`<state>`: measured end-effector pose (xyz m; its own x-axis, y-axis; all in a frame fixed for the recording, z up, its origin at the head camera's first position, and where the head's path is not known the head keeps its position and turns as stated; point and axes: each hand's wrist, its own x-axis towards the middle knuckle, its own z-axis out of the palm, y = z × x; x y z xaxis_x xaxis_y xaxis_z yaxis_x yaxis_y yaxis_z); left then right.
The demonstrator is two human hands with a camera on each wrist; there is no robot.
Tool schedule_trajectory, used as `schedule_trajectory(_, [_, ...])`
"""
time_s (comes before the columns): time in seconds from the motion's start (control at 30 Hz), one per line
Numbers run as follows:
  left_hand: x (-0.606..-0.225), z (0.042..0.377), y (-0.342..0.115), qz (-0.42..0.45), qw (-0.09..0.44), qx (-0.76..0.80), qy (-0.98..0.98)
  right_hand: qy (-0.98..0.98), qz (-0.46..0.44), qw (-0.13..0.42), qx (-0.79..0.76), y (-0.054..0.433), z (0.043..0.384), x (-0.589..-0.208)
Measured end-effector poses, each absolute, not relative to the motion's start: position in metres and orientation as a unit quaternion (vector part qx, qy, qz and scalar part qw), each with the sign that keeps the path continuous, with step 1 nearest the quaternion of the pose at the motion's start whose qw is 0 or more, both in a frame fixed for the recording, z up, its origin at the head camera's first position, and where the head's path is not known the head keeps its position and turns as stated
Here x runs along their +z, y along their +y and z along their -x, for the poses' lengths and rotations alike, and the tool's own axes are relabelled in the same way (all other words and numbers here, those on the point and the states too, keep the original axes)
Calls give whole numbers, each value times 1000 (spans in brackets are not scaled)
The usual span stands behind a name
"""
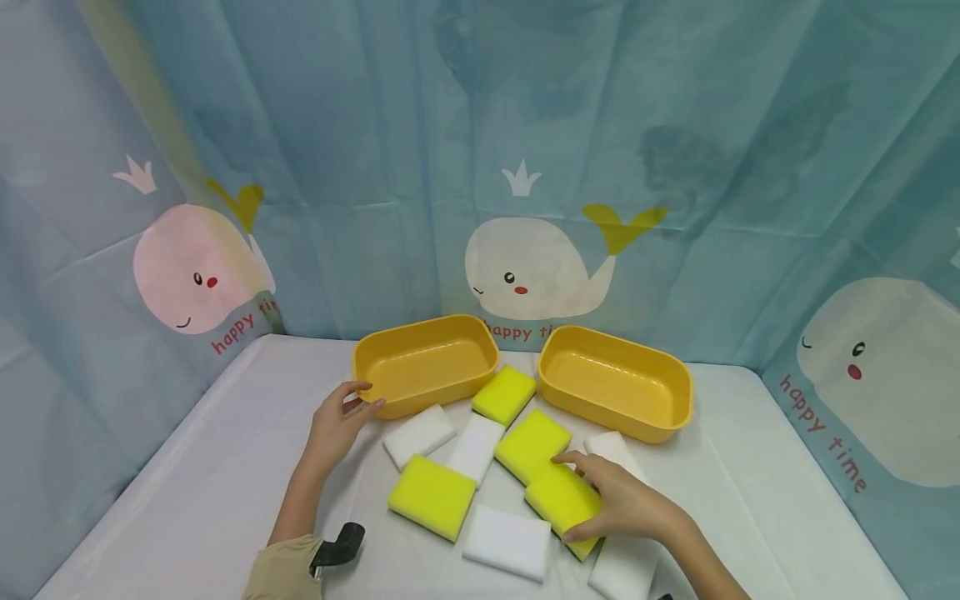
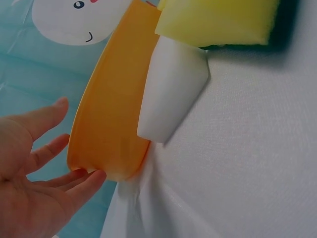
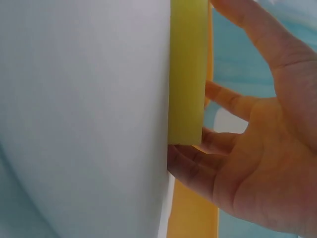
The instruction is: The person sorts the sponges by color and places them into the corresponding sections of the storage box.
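Observation:
My left hand [image 1: 340, 423] is at the near-left end of the left yellow tub [image 1: 427, 408]. Its fingertips [image 2: 96, 178] touch the end wall and its thumb is held apart from the rim. Over a yellow sponge [image 1: 562, 498] with a dark underside, my right hand [image 1: 617, 500] spreads its fingers and thumb. In the right wrist view the fingertips [image 3: 178, 161] reach past one end of this sponge [image 3: 187, 74], with the palm well off it. A white sponge [image 1: 626, 567] lies close by, under the right wrist.
Several more yellow sponges [image 1: 432, 497] and white sponge blocks [image 1: 507, 542] lie scattered in the middle of the white-covered table [image 1: 187, 467]. A second yellow tub [image 1: 615, 379] stands at the back right. Behind hangs a blue whale-print curtain [image 1: 360, 208].

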<state>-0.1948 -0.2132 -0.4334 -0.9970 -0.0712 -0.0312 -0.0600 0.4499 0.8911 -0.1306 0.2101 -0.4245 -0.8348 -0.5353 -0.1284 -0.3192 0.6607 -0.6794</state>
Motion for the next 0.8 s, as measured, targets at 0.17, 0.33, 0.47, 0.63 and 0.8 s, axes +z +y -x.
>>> schedule_trajectory(0.17, [-436,196,-214,-34,15,-521,-853,904,238,153,-320,208,129,-427])
schedule_trajectory(0.33, [-437,196,-214,-32,34,-515,-856,909,238,145,-310,208,130,-429])
schedule_trajectory(0.47, [-437,196,-213,-36,43,-510,-858,911,236,140,-306,207,130,-429])
schedule_trajectory(0.63, [-439,197,-214,-45,45,-508,-859,912,233,132,-310,208,129,-425])
schedule_trajectory(0.8, [-442,198,-215,-46,52,-507,-859,911,232,128,-317,211,127,-420])
